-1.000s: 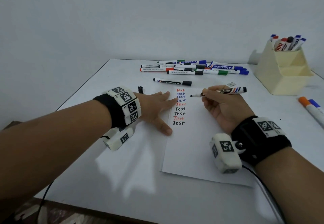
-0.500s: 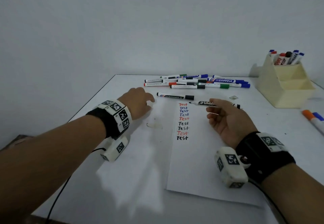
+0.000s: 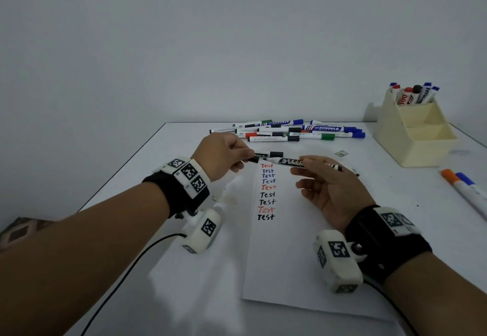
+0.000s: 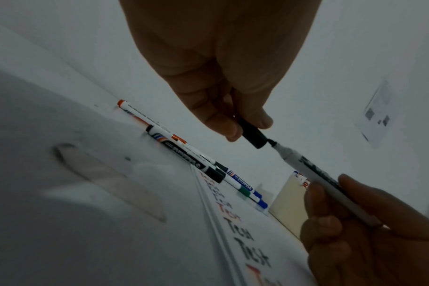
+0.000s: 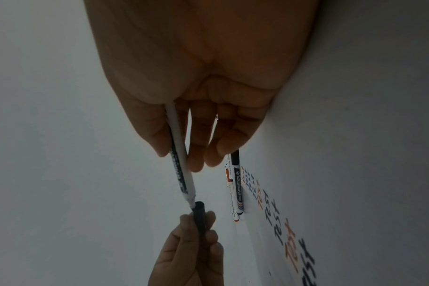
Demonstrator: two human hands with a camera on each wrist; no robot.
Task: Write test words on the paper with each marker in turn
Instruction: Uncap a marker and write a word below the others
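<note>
Right hand (image 3: 326, 185) gripped the black marker (image 3: 290, 162) over the far end of the paper (image 3: 290, 256); left hand (image 3: 224, 156) pinched its cap (image 4: 254, 135), mouth just at the nib. Needed: axes aligned, straight push until seated, no nib smear on fingers.

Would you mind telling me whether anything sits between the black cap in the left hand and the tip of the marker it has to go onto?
Nothing visible does. The left hand pinches the black cap with its open end right at the marker tip, in line with it; the right hand grips the barrel farther back, clear of the tip.
</note>
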